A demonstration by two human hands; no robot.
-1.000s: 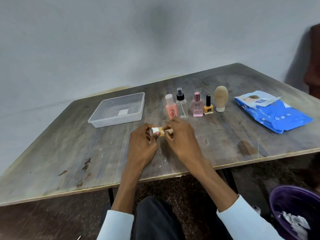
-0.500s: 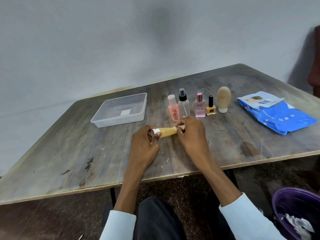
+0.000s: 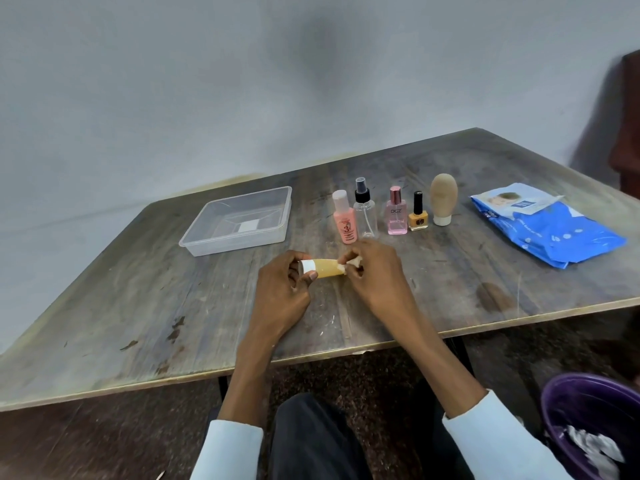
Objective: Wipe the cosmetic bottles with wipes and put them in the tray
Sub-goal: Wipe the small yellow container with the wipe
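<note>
Hands meet over the near middle of the wooden table (image 3: 138,306): our left hand (image 3: 280,292) grips the white-capped end of a tan tube (image 3: 325,267) lying sideways, and our right hand (image 3: 374,271) pinches a wipe (image 3: 349,266) against its other end. Half a second ago the wipe sat further right along the tube; a second ago it covered most of it. The clear tray (image 3: 194,242) sits far left, the other bottles (image 3: 394,213) standing just beyond our hands

There is one camera, up on the person's head. It looks forward and down at the table (image 3: 138,306), close above it.
</note>
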